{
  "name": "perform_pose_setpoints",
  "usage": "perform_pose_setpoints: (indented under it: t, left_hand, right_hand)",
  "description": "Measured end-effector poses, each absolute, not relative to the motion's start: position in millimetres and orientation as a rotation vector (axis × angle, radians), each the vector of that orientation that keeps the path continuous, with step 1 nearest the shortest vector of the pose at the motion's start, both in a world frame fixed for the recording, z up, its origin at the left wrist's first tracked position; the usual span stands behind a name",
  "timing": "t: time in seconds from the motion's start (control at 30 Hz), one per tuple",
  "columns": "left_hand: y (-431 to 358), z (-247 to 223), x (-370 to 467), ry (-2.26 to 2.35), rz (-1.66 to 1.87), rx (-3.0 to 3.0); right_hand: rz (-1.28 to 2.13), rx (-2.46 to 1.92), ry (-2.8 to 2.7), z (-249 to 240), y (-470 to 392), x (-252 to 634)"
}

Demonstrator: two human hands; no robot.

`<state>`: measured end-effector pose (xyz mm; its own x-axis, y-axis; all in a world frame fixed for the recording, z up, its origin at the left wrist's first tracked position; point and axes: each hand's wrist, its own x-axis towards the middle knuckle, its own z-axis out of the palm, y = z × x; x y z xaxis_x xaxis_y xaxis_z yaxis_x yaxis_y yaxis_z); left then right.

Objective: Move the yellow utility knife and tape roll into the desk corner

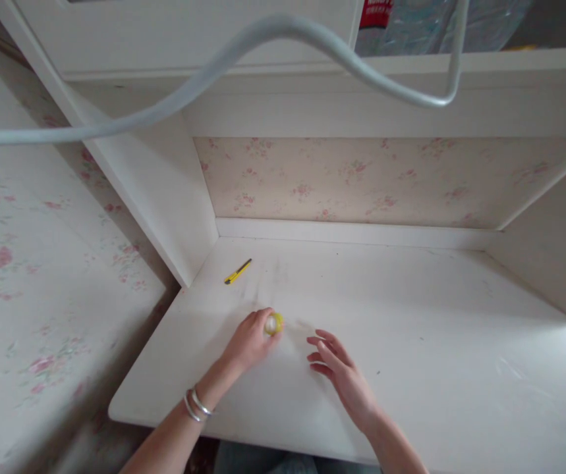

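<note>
My left hand (252,339), with two silver bangles (198,403) at the wrist, has its fingers curled round a small round yellow thing with a whitish middle (273,323). Its exact kind is too small to make out, and the fingers cover part of it. To the right, my right hand (335,365) hovers over or rests on the white desk (411,296), fingers apart and holding nothing. Beyond my left hand lies a yellow and black utility knife (238,271), slanting away to the right.
A white side panel (164,191) bounds the desk on the left, another panel (554,243) on the right. Across the top of the view runs a thick pale cable (283,27), in front of an upper shelf (524,60) with clear plastic bottles (414,26). Flowered wallpaper (352,178) covers the back.
</note>
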<state>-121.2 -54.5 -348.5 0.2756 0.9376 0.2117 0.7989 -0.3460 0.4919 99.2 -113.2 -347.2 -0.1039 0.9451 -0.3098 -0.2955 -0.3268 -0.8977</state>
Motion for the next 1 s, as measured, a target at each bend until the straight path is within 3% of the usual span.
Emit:
perform_pose_setpoints:
  t: [0.27, 1.0]
  left_hand:
    - [34.8, -334.7, -185.3, 1.904, 0.372, 2.343]
    - [145.5, -338.8, -245.0, 2.051, 0.238, 2.219]
  right_hand:
    - [1.120, -1.522, -0.858, -390.0, -129.9, 152.6]
    - [0.988, -1.541, -1.025, -397.3, -134.1, 144.8]
